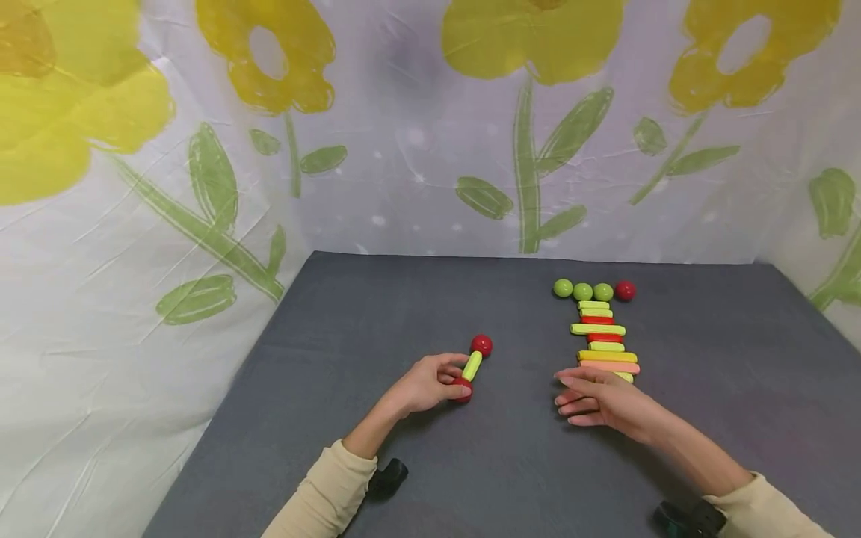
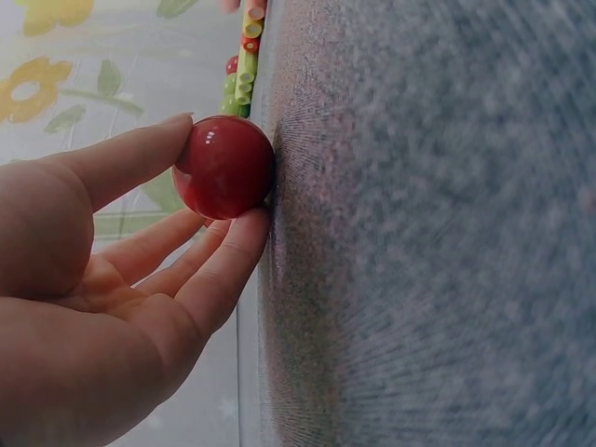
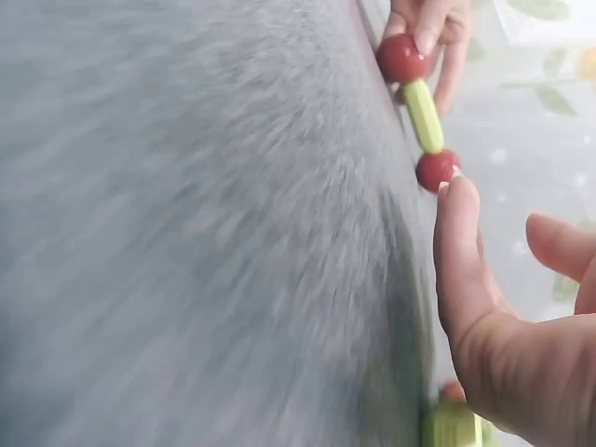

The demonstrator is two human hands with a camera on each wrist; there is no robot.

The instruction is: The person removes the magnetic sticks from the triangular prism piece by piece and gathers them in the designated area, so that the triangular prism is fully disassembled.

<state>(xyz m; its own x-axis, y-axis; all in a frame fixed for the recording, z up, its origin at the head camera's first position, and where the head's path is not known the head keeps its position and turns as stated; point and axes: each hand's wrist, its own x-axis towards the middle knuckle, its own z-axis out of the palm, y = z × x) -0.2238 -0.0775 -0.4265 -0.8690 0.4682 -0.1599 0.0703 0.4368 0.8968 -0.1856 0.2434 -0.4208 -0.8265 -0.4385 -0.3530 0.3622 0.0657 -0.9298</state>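
Note:
My left hand [image 1: 424, 385] pinches a glossy red ball [image 2: 225, 168] between thumb and fingers, low over the grey table. From that ball a short yellow-green rod [image 1: 472, 366] runs to a second red ball [image 1: 481, 344] farther off. The right wrist view shows the rod [image 3: 424, 116] touching both balls. My right hand [image 1: 610, 403] is to the right, its fingers loosely extended and nothing seen in them. It hovers by the near end of a column of coloured rods and hides part of the nearest ones.
The column holds several yellow-green and red rods, plus a longer yellow rod [image 1: 608, 356] and a pink rod [image 1: 608, 367]. Beyond it, several green balls [image 1: 583, 291] and one red ball [image 1: 625, 291] form a row. A flower-printed cloth [image 1: 403, 187] hangs around the grey table [image 1: 377, 299].

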